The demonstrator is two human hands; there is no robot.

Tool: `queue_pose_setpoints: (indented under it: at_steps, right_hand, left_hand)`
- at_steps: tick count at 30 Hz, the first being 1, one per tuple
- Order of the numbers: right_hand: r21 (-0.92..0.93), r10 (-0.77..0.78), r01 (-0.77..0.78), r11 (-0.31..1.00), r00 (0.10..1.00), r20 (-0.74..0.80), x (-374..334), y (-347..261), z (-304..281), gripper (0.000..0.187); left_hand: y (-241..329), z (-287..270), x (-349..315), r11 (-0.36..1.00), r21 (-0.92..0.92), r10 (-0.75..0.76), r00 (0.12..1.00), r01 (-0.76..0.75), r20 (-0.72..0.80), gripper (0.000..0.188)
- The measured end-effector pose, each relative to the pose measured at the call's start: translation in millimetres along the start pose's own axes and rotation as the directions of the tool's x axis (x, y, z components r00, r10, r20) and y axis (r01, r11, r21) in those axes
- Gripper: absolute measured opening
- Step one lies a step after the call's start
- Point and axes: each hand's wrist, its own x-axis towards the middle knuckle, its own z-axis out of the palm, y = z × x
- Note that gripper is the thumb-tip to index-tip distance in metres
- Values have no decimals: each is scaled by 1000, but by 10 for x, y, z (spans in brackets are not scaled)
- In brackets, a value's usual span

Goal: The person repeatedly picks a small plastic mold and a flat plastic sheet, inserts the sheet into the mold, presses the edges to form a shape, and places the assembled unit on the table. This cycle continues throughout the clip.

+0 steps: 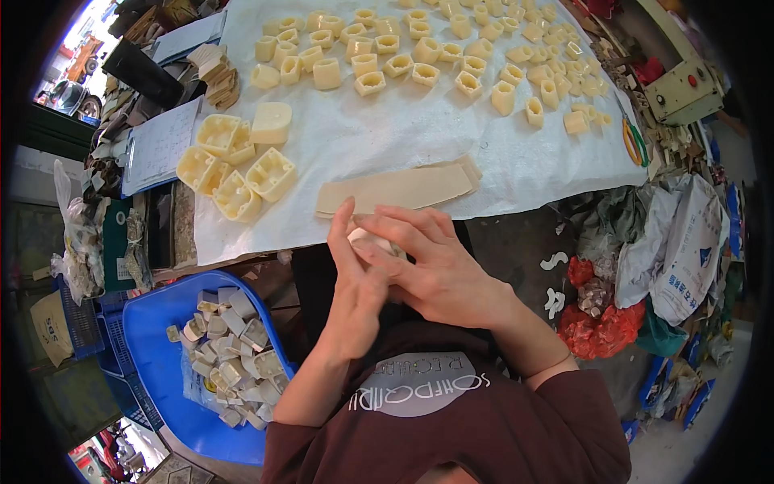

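Note:
My left hand and my right hand meet just off the table's near edge. Between them they grip a small pale plastic piece, mostly covered by the fingers. A stack of long beige strips, perhaps sandpaper, lies flat on the white sheet right beyond my fingertips. To the left of it sit several larger cream plastic housings, hollow side up, with one turned over. Many small hollow cream pieces are spread across the far half of the sheet.
A blue tub at lower left holds many pale pieces. Clipboards and a black cylinder line the left side. Orange-and-green-handled scissors lie at the right edge. Bags and red plastic crowd the right.

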Motion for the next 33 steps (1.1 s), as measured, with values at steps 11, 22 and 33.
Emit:
queue_pose_setpoints:
  at_steps: [11,22,33]
  right_hand:
    - [818,461,-253,516,887,-17,-242,64,226,72]
    - [886,409,-133,445,910,-69,-198,-15,269,59]
    - [689,331,-82,720,914,-236,-227,6,327,42]
  left_hand:
    - [-154,-23,5,989,-146,46,989,-25,144,63]
    - [-135,104,-24,847,-530,-1,996,46,85,40]
    - [-122,45,-10,930,-364,-27,996,56,84,60]
